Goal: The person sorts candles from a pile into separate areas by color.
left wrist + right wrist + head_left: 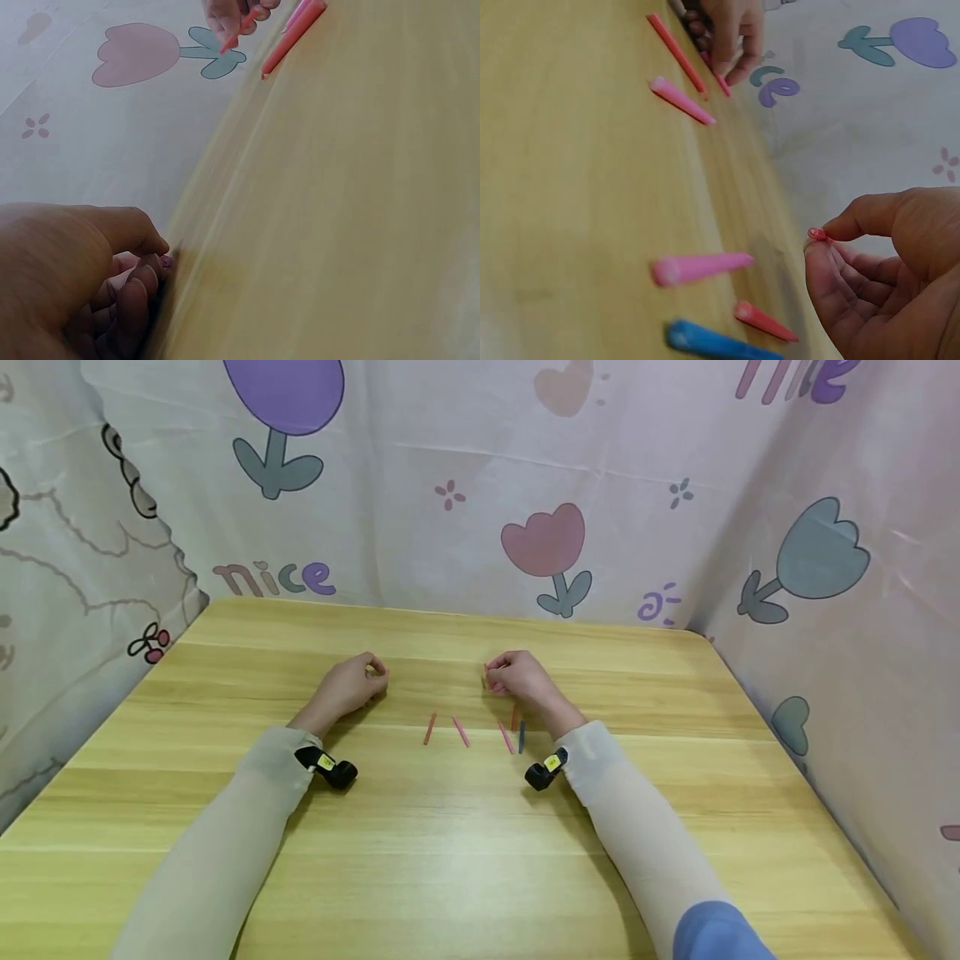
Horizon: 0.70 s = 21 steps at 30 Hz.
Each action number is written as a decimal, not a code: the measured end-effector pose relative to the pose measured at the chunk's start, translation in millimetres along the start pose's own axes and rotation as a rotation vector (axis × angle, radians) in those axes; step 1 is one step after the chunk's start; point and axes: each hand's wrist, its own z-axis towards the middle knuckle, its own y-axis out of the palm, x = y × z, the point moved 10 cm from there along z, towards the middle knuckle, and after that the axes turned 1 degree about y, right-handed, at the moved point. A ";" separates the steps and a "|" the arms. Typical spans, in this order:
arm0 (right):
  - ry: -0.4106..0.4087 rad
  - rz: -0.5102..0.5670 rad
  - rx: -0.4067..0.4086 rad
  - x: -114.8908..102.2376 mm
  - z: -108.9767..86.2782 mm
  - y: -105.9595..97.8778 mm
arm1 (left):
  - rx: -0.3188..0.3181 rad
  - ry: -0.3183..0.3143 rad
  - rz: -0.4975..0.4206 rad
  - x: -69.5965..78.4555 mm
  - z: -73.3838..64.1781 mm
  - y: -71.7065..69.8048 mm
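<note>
My left hand (347, 687), low over the left side of the table, pinches a thin pink stick (725, 88) between thumb and fingertips. In the left wrist view only its end shows past the fingers. My right hand (522, 681) pinches a thin red stick (817, 234), seen almost end-on in the right wrist view. Between the hands, on the table, lie an orange-red stick (430, 728) and a pink stick (461, 732). By the right wrist are another pink stick (506, 737), an orange-red stick (514, 717) and a blue stick (522, 737).
The pale wooden table (465, 860) ends at a printed cloth (420, 527) that hangs behind it and along both sides. A small black camera sits on each wrist, the left camera (337, 772) and the right camera (542, 774) close over the tabletop.
</note>
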 end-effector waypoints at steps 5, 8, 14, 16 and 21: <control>0.022 0.000 0.009 2.5 3.0 7.5 | 0.004 -0.002 0.000 -0.4 -1.1 -0.9; 0.036 0.004 0.028 5.8 5.6 9.9 | 0.006 -0.001 -0.004 -1.3 -0.5 -0.1; -0.003 -0.124 0.085 6.8 6.4 9.8 | 0.012 -0.001 -0.004 -2.6 -0.1 0.6; -0.020 -0.188 0.104 4.8 5.3 8.7 | 0.013 -0.001 0.001 -2.6 -0.1 0.1; -0.031 -0.220 0.100 4.7 5.1 8.4 | 0.020 -0.004 0.003 -2.7 -0.4 -1.4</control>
